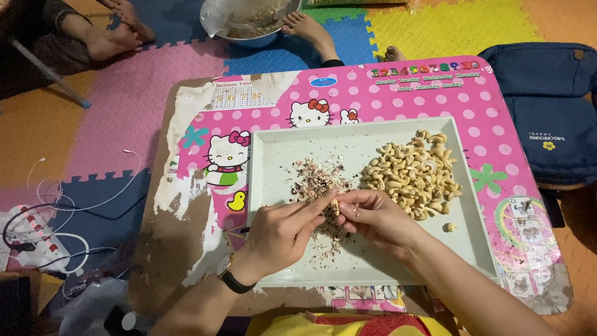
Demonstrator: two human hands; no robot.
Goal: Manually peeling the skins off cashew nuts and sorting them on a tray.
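A pale green square tray lies on a low pink cartoon-print table. A heap of peeled cashew nuts fills the tray's right side, and a patch of brown skin flakes lies in its middle. My left hand, with a black wristband, and my right hand meet over the flakes. Both pinch one small cashew nut between their fingertips. One loose nut rests apart near the heap.
Foam puzzle mats cover the floor. A metal bowl stands beyond the table beside other people's bare feet. A dark blue bag lies at the right. White cables and a power strip lie at the left.
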